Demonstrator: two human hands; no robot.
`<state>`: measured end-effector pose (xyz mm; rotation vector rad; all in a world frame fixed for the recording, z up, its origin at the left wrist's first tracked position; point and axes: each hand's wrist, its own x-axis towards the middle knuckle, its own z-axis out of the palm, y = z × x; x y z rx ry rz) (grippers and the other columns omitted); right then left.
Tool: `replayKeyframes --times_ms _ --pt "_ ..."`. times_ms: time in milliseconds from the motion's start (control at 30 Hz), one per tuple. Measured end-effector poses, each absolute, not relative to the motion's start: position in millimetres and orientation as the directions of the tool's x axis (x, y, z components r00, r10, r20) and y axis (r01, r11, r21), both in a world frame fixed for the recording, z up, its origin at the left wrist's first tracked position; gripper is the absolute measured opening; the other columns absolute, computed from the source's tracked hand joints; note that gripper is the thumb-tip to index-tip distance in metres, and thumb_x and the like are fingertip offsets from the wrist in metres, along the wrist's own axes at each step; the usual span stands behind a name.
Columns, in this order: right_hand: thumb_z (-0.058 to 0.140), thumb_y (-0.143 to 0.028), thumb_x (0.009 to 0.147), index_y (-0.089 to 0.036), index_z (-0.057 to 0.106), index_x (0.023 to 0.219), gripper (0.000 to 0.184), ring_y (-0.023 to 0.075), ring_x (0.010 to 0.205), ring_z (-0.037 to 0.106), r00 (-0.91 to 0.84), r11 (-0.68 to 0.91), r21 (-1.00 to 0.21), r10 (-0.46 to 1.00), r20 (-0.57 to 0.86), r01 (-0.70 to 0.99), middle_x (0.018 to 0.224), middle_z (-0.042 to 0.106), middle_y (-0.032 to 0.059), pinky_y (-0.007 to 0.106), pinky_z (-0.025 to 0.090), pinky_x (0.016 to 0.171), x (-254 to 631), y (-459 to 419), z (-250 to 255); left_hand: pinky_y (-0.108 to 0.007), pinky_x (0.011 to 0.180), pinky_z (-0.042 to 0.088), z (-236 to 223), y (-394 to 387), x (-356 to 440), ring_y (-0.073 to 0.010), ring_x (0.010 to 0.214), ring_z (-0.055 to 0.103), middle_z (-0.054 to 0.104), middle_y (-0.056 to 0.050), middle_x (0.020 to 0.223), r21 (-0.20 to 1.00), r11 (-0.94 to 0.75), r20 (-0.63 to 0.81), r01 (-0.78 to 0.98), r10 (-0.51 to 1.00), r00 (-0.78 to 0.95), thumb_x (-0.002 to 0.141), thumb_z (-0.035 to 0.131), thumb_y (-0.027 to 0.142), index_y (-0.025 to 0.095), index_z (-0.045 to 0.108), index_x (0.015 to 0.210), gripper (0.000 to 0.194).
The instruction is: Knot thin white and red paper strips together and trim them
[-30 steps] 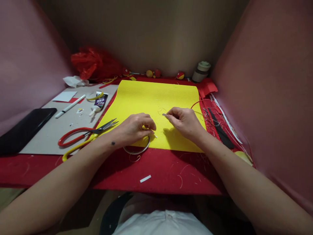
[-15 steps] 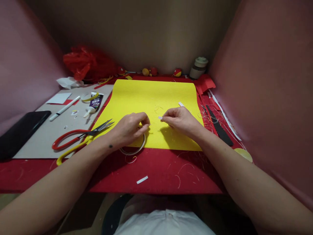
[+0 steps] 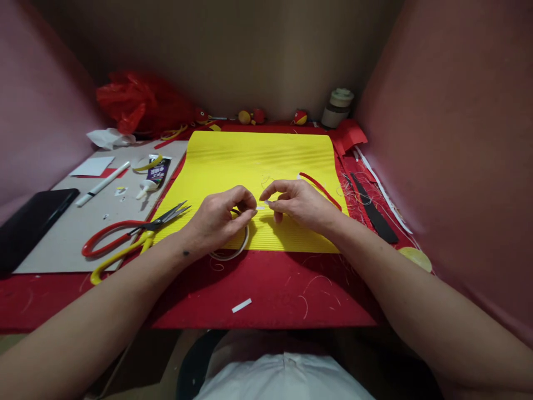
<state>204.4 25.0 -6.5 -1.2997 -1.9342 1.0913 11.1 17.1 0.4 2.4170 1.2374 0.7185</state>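
Over the yellow corrugated sheet [image 3: 258,158], my left hand [image 3: 222,215] is closed in a pinch, with a small white piece [image 3: 260,208] at its fingertips. My right hand [image 3: 297,203] faces it closely, thumb and fingers pinching another pale scrap [image 3: 267,203] that is mostly hidden. Beneath the left hand lies a thin whitish ring [image 3: 233,254], partly covered. A curved red strip [image 3: 318,188] shows behind my right hand; whether that hand touches it I cannot tell. Scissors [image 3: 154,223] with red and yellow handles lie open by my left wrist.
On a grey board [image 3: 50,244] at left are a black phone-like object [image 3: 37,225], a white pen [image 3: 103,184] and a glue tube [image 3: 157,172]. A white strip [image 3: 242,305] lies near the front edge. A lidded jar [image 3: 337,108] stands at back right.
My hands have come closer together, and the white piece now sits between their fingertips. The red strip behind my right hand has come into view where only a white end showed.
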Motion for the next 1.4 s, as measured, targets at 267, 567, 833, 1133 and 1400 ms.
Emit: replayKeyframes --times_ms 267,567,833,1133,1400 --pt "0.056 -0.022 0.078 -0.012 0.068 0.075 0.016 0.0088 0.05 0.046 -0.397 0.129 -0.8 0.906 -0.145 0.586 0.058 0.065 0.0035 0.023 0.033 0.048 200 24 5 -0.02 0.057 0.045 7 16 9 -0.0092 0.058 0.057 0.062 0.001 0.065 0.799 -0.359 0.142 0.483 0.893 0.427 0.081 0.057 0.029 0.014 0.059 0.082 0.014" --pt "0.054 -0.02 0.075 -0.011 0.069 0.072 0.017 0.0095 0.05 0.046 -0.409 0.142 -0.773 0.898 -0.163 0.618 0.059 0.063 0.0039 0.025 0.031 0.048 197 21 6 -0.018 0.056 0.047 5 14 11 -0.0073 0.058 0.059 0.063 0.001 0.072 0.801 -0.393 0.138 0.451 0.855 0.5 0.079 0.06 0.022 0.014 0.06 0.09 0.014" --pt "0.055 -0.023 0.076 -0.013 0.07 0.074 0.018 0.0105 0.054 0.046 -0.395 0.166 -0.717 0.904 -0.164 0.677 0.06 0.061 0.0037 0.025 0.03 0.05 196 20 6 -0.019 0.058 0.046 4 16 12 -0.0085 0.062 0.058 0.066 0.0 0.074 0.701 -0.456 0.154 0.548 0.848 0.507 0.079 0.06 0.024 0.014 0.062 0.088 0.014" --pt "0.056 -0.025 0.076 -0.015 0.071 0.077 0.019 0.0117 0.055 0.046 -0.4 0.192 -0.706 0.906 -0.141 0.682 0.063 0.062 0.0045 0.026 0.029 0.05 196 20 2 -0.02 0.06 0.045 5 17 12 -0.0096 0.065 0.059 0.067 0.0 0.076 0.646 -0.463 0.139 0.608 0.854 0.502 0.078 0.058 0.027 0.015 0.063 0.087 0.016" --pt "0.055 -0.026 0.076 -0.015 0.071 0.077 0.019 0.0115 0.056 0.045 -0.403 0.2 -0.702 0.905 -0.135 0.684 0.061 0.061 0.004 0.025 0.029 0.05 196 20 2 -0.021 0.061 0.045 6 17 13 -0.0099 0.065 0.059 0.068 0.0 0.075 0.615 -0.462 0.127 0.639 0.858 0.497 0.078 0.057 0.026 0.015 0.064 0.083 0.014"
